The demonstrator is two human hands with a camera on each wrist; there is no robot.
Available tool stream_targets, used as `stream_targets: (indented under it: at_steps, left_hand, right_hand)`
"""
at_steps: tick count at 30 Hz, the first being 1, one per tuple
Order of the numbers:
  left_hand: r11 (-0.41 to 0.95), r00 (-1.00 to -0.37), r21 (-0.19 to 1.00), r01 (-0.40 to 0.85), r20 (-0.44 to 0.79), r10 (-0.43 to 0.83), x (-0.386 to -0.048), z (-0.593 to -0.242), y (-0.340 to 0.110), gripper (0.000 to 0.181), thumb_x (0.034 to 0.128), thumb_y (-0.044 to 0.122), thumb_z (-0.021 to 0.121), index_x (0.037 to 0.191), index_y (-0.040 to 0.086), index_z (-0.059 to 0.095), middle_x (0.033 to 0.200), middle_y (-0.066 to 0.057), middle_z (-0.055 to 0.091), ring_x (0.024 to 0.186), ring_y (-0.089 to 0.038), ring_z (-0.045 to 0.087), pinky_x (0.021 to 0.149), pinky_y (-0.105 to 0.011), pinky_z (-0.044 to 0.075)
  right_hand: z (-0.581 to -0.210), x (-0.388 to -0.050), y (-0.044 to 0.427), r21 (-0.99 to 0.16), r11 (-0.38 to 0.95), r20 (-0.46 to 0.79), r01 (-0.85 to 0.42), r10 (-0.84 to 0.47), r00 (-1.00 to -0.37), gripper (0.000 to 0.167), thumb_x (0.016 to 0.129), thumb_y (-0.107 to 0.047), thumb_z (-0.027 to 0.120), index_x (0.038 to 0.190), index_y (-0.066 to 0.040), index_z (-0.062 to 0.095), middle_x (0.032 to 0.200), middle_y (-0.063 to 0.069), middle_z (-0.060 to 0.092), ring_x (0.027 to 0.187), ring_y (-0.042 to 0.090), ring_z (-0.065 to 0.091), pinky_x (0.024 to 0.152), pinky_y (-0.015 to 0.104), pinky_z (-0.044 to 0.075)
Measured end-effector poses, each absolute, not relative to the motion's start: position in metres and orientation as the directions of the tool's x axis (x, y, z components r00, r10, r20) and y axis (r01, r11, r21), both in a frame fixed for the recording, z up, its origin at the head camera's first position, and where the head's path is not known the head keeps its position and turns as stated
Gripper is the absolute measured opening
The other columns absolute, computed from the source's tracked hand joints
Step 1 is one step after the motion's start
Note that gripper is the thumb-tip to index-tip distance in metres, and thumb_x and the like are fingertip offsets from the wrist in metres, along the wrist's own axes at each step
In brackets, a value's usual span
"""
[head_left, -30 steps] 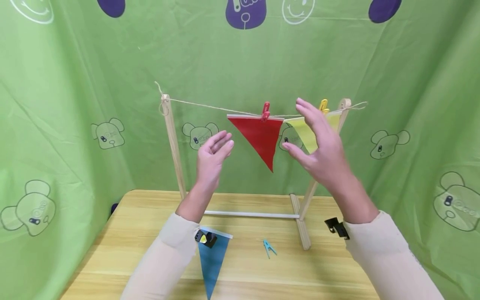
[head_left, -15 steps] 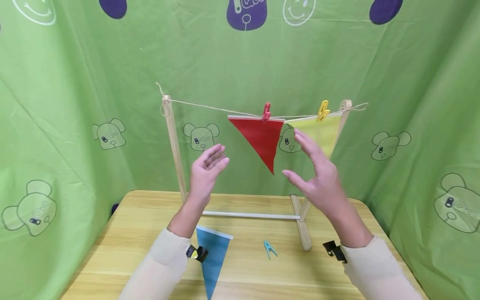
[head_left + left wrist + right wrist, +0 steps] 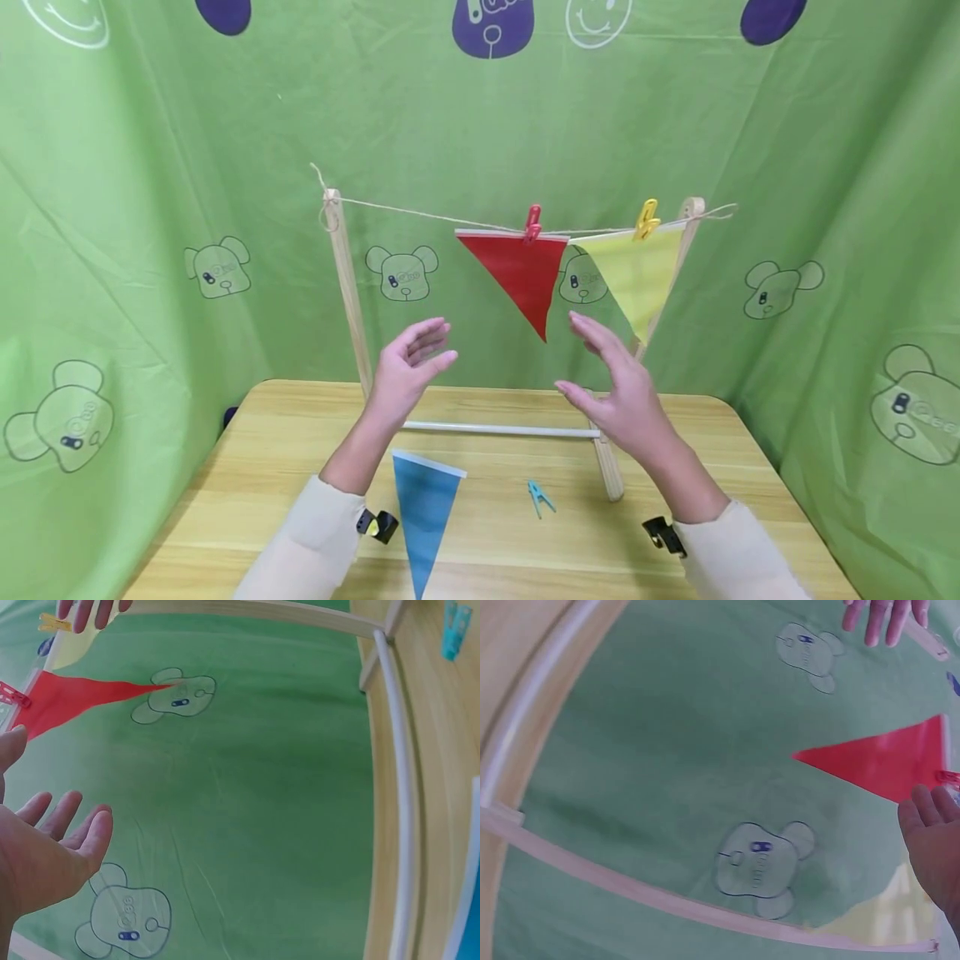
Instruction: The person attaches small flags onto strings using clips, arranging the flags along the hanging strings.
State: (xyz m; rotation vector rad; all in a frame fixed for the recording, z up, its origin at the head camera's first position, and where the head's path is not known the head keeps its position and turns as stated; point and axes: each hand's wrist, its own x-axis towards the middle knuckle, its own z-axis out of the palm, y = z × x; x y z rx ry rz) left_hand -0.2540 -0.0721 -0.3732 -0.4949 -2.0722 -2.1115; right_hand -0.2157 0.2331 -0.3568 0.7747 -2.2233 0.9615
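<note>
My left hand hovers above the table in the head view, fingers loosely bent, holding nothing. Facing it, my right hand is also in the air with thumb and fingers spread apart. Beyond them a red triangular flag hangs from a string by a red clothespin. To its right a yellow triangular flag hangs by a yellow clothespin. On the table lie a blue triangular flag with a white top strip and a light blue clothespin. Neither hand touches any of these.
The string is tied between a left wooden post and a right wooden post. A white bar joins the stand low down, near a wooden foot. Green printed cloth surrounds the wooden table.
Both hands have come down and back from the string, the right one uncovering the yellow flag and its clothespin. The blue flag and light blue clothespin stay in place.
</note>
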Motion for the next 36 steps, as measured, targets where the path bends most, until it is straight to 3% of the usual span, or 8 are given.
stream_targets:
  at_steps: [9,15,18,27,36]
  left_hand:
    - [0.032,-0.934,0.952,0.305,0.292,0.206,-0.250,-0.395,-0.082,0.060,0.0911,0.012,0.078,0.146,0.007,0.053,0.145,-0.014,0.059,0.134,-0.031,0.057,0.115,-0.049,0.046]
    - [0.079,-0.938,0.955,0.286,0.262,0.228,-0.248,-0.404,-0.089,0.061,0.0898,0.011,0.079,0.145,0.008,0.054,0.142,-0.017,0.060,0.128,-0.034,0.059,0.111,-0.049,0.050]
    - [0.133,-0.945,0.955,0.266,0.231,0.233,-0.248,-0.410,-0.091,0.063,0.0886,0.015,0.081,0.145,0.010,0.054,0.141,-0.014,0.060,0.126,-0.033,0.060,0.108,-0.047,0.052]
    - [0.184,-0.964,0.966,0.183,0.139,0.227,-0.249,-0.435,-0.101,0.066,0.0876,0.017,0.083,0.145,0.012,0.053,0.141,-0.013,0.060,0.126,-0.036,0.059,0.098,-0.043,0.058]
    - [0.219,-0.967,0.968,0.125,0.069,0.246,-0.252,-0.464,-0.110,0.068,0.0906,0.016,0.080,0.149,0.003,0.047,0.145,-0.023,0.056,0.132,-0.044,0.055,0.108,-0.052,0.051]
  right_hand:
    - [-0.395,-0.214,0.236,-0.482,0.619,0.613,-0.620,-0.268,-0.743,0.087,0.084,-0.010,0.086,0.158,-0.015,0.041,0.160,0.004,0.045,0.137,0.029,0.053,0.114,0.011,0.035]
    - [-0.418,-0.217,0.236,-0.510,0.650,0.538,-0.564,-0.270,-0.798,0.084,0.086,-0.018,0.086,0.156,-0.011,0.041,0.158,0.010,0.046,0.141,0.032,0.048,0.116,0.048,0.044]
    - [-0.430,-0.216,0.237,-0.527,0.665,0.481,-0.529,-0.280,-0.831,0.084,0.085,-0.022,0.086,0.155,-0.007,0.041,0.156,0.014,0.046,0.140,0.035,0.048,0.114,0.058,0.043]
    - [-0.464,-0.217,0.239,-0.577,0.672,0.352,-0.465,-0.309,-0.884,0.085,0.085,-0.025,0.086,0.154,-0.007,0.040,0.147,0.015,0.050,0.132,0.034,0.051,0.106,0.057,0.050]
    - [-0.489,-0.211,0.241,-0.632,0.690,0.160,-0.353,-0.330,-0.930,0.085,0.087,-0.035,0.083,0.155,-0.009,0.039,0.152,0.016,0.047,0.135,0.035,0.052,0.111,0.058,0.047]
